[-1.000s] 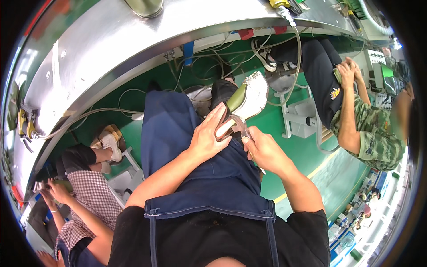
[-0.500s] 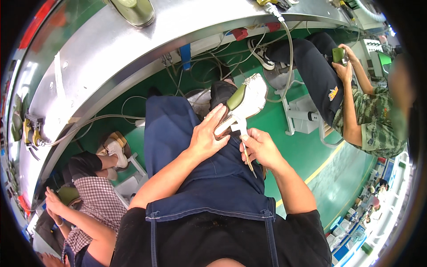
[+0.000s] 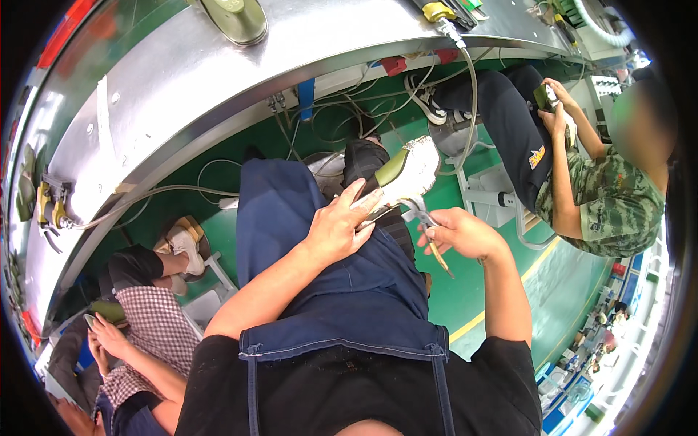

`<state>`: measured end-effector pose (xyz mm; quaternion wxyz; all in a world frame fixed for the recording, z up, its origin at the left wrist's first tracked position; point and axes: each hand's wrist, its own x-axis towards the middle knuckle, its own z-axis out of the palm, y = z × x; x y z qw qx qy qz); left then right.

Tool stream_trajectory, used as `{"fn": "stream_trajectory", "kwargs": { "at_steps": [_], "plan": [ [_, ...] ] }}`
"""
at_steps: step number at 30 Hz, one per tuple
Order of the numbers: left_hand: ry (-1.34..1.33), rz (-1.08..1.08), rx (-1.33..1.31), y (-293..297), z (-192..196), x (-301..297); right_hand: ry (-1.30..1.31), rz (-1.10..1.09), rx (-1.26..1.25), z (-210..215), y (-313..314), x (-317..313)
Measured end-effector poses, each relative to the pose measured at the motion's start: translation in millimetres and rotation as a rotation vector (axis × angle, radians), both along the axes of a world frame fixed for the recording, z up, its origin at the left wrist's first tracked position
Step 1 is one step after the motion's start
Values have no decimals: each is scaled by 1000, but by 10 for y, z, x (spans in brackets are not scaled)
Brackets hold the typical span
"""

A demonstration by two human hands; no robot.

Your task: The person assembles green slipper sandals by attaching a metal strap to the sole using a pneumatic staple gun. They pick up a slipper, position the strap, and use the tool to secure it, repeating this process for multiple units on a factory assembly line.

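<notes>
Over my lap I hold a shoe upper with a pleated white edge [image 3: 420, 168], stretched on a green last [image 3: 392, 169]. My left hand [image 3: 336, 229] grips its near end, thumb and fingers around it. My right hand [image 3: 464, 234] is closed around the handles of metal pincers [image 3: 416, 209]. Their jaws sit against or very close to the shoe's near side; whether they bite the material I cannot tell. One yellowish handle sticks out below my fingers. My hand hides part of the shoe's near end.
A curved metal workbench [image 3: 174, 80] arcs across the front and left, bearing another green last [image 3: 236, 18] and yellow-handled tools [image 3: 51, 207]. A hose [image 3: 474, 109] hangs from it. Co-workers sit at both sides; the right one holds a green and white piece [image 3: 547, 98].
My right hand has moved right and turned, bringing the pincers' head into view beside the shoe. The shoe has shifted slightly down. The co-workers' hands have moved a little.
</notes>
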<state>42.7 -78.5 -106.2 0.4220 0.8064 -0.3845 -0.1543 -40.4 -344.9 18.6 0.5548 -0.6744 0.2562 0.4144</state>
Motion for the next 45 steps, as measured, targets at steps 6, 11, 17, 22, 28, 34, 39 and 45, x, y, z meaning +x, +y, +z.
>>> {"fn": "stream_trajectory", "kwargs": {
  "at_steps": [6, 11, 17, 22, 28, 34, 39, 45],
  "plan": [
    [-84, 13, 18, 13, -13, -60, -309, 73, -284, 427, 110, 212],
    [-51, 84, 7, -45, 37, -121, -905, 58, -700, 670, -196, 950],
    [-15, 139, 30, -75, 98, -160, -1130, 62, -1172, 741, -610, 2560],
    [-4, 128, 45, -64, 88, -159, -1016, 138, -1384, 154, -911, 3577],
    [-27, 143, 16, -53, 58, -162, -1020, 360, -1324, 156, -1018, 3641],
    [-44, 158, -1, -86, 46, -148, -810, -20, -708, 892, -611, 2537],
    [-18, 160, 32, -80, 70, -168, -694, -153, -394, 978, -5, 1045],
    [-44, 147, 0, -70, 61, -210, -281, -106, -377, 561, 332, -130]
  ]
}}
